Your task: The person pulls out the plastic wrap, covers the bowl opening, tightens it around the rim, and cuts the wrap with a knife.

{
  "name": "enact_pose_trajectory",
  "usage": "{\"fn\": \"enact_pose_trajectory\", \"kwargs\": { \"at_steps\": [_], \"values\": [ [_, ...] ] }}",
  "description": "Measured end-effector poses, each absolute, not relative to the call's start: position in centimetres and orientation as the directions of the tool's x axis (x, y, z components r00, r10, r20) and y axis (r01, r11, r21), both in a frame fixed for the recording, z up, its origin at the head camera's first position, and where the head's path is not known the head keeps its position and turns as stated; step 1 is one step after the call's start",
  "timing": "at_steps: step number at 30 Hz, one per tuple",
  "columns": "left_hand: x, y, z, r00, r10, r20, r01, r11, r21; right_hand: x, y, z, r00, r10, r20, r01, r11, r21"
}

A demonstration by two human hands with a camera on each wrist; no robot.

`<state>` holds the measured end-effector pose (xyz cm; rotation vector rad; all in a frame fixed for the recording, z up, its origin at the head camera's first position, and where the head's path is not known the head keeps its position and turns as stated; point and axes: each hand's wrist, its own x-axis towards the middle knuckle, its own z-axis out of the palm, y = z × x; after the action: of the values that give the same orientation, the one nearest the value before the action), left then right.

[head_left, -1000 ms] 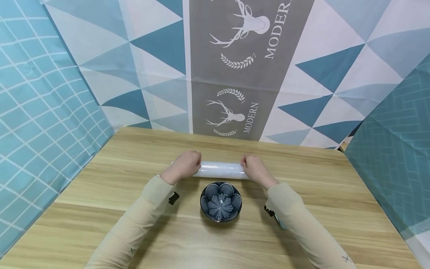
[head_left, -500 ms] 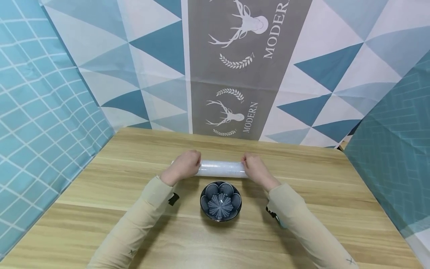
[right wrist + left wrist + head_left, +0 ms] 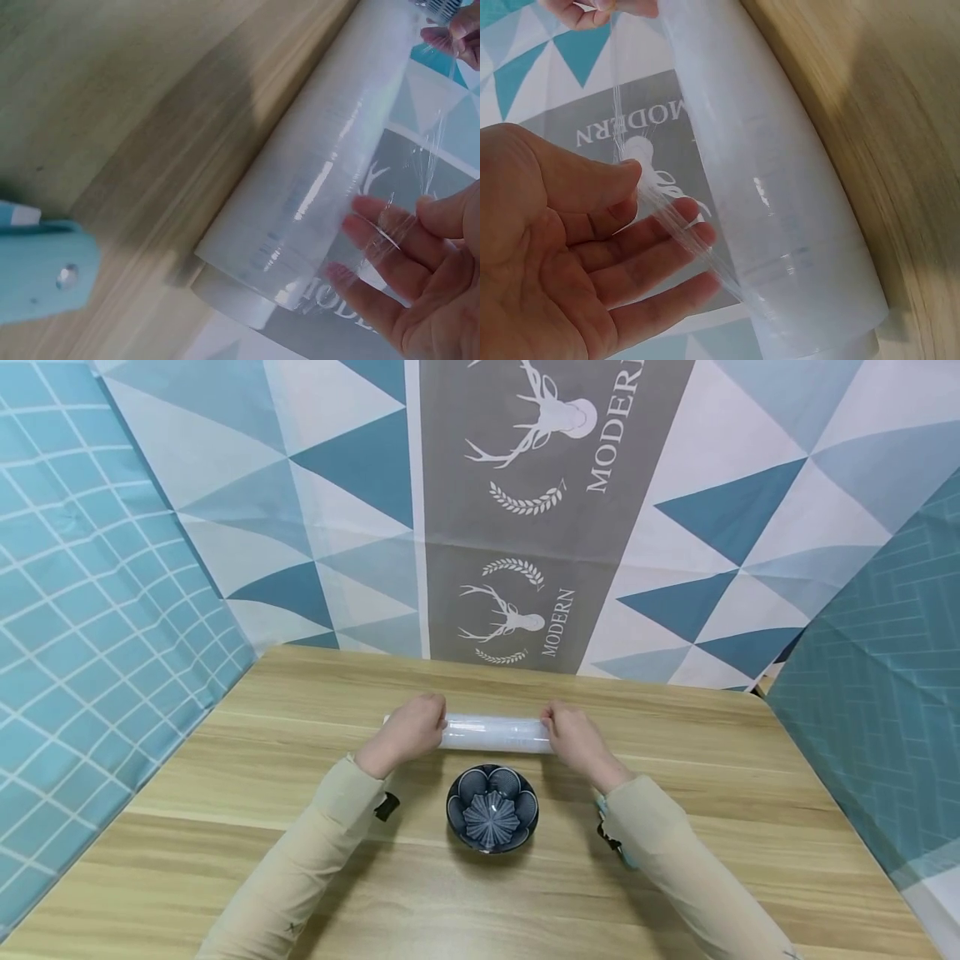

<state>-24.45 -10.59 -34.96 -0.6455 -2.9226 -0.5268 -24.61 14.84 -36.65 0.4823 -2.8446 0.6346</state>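
A roll of clear cling film (image 3: 495, 733) lies crosswise on the table behind a dark blue bowl (image 3: 492, 810). Over its left end is my left hand (image 3: 408, 731), over its right end my right hand (image 3: 577, 739). In the left wrist view, thumb and forefinger of the left hand (image 3: 600, 240) pinch the loose, bunched edge of the film (image 3: 667, 217), the other fingers spread behind it. The right wrist view has the right hand (image 3: 427, 277) pinching the same edge near the other end. Film stretches between both hands. The bowl, flower-patterned inside, stands upright.
Near the right sleeve sits a light-blue object with a metal rivet (image 3: 49, 274), mostly hidden in the head view. The wooden table (image 3: 225, 827) meets a patterned cloth wall (image 3: 517, 527) at the back, with blue cloth walls on both sides.
The roll has shifted very slightly away from the bowl, and the right hand has moved a little to the right. Both hands keep their pinch; the bowl stays in place.
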Motion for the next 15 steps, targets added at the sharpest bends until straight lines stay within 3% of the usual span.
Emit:
{"fn": "enact_pose_trajectory", "kwargs": {
  "at_steps": [15],
  "values": [
    [-23.6, -10.4, -34.4, -0.907, 0.352, 0.231, 0.414, 0.845, 0.338, -23.6, 15.3, -35.3, -0.929, -0.286, 0.234, -0.36, 0.844, -0.398]
  ]
}}
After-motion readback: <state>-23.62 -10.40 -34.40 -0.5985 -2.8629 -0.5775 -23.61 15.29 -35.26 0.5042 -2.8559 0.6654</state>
